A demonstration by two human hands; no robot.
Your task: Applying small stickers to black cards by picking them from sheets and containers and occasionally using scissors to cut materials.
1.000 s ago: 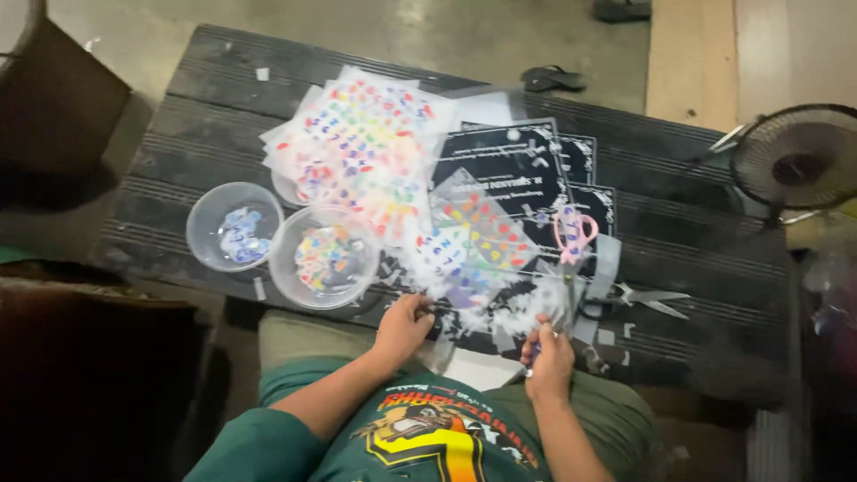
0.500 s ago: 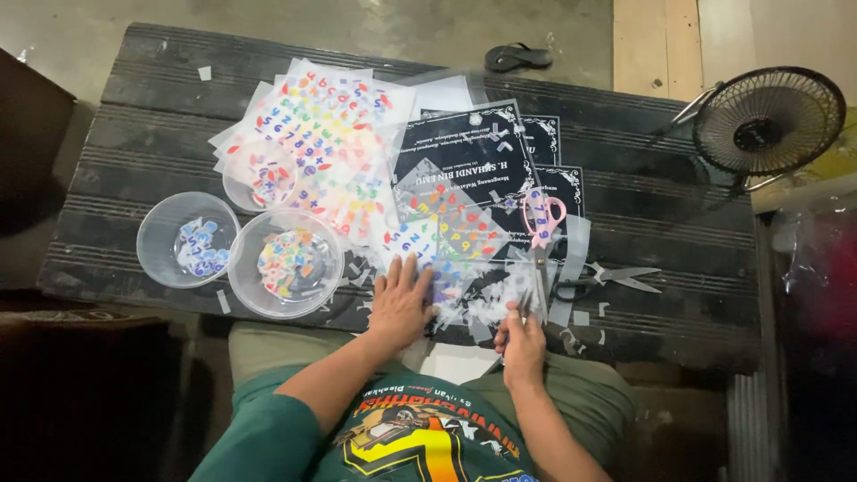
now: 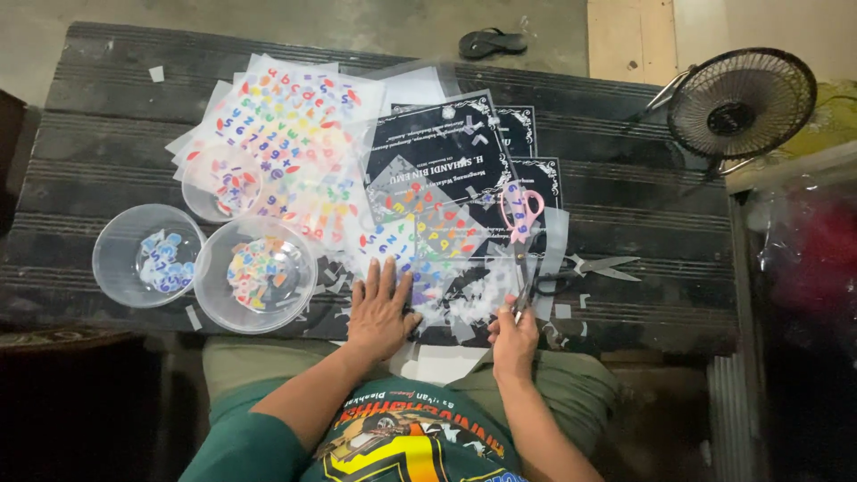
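My left hand (image 3: pixel 380 308) lies flat, fingers spread, on a clear sheet of coloured letter and number stickers (image 3: pixel 420 234) at the near edge of a dark slatted table (image 3: pixel 107 125). My right hand (image 3: pixel 514 335) is closed around a thin tool whose tip touches the plastic sheet just right of the left hand; the tool itself is too small to name. Pink-handled scissors (image 3: pixel 521 214) lie just beyond my right hand. More sticker sheets (image 3: pixel 286 125) are piled further back.
Two clear bowls (image 3: pixel 147 255) (image 3: pixel 256 273) with cut coloured pieces sit at the left near edge, a third (image 3: pixel 219 183) under the sheets. Black printed cards (image 3: pixel 446 143), dark-handled scissors (image 3: pixel 594 268), a small black fan (image 3: pixel 741 103) at right, a sandal (image 3: pixel 491 42) on the floor.
My left hand has gone from reaching onto the sheet to lying flat on it. My right hand has stayed at the sheet's near right edge. The camera view has shifted.
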